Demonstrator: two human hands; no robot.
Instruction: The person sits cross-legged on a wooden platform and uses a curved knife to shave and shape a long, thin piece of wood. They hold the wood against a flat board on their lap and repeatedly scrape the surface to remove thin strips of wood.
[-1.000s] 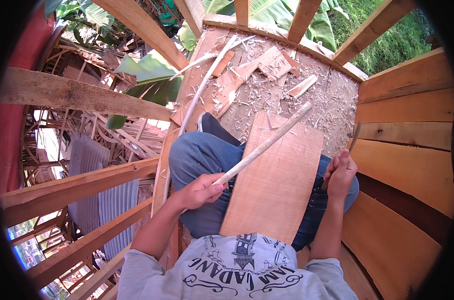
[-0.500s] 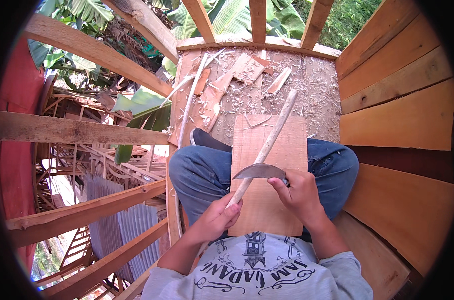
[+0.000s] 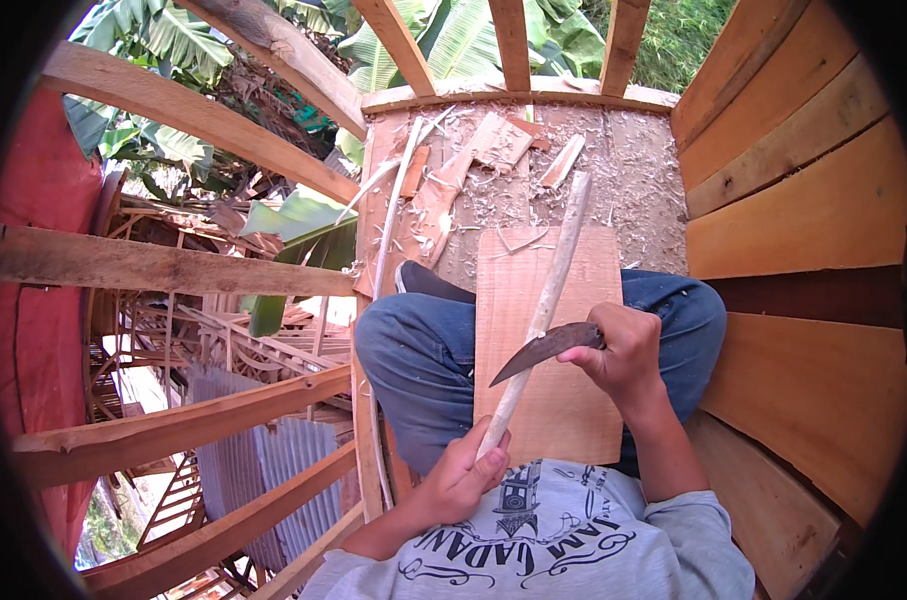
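Observation:
A pale, barkless stick (image 3: 557, 278) slants over the wooden board (image 3: 594, 420) on my lap, its far end lying past the board's top edge. Closed around the near end of that stick is my left hand (image 3: 466, 472). My right hand (image 3: 624, 352) grips a curved knife (image 3: 546, 350), thumb along the back of the dark blade; the handle is mostly hidden in the fist. The blade crosses the stick around its middle, its tip pointing down and left.
Wood shavings (image 3: 639, 185) litter the plank floor ahead, with a wood offcut (image 3: 564, 162) and a long thin strip (image 3: 399, 200) among them. Slatted rails (image 3: 174, 263) stand on the left, a plank wall (image 3: 804, 225) on the right. My bent knees flank the board.
My right hand has risen slightly and turned, tilting the blade from nearly level to tip-down. The stick stands a little steeper, and the whole view has shifted slightly.

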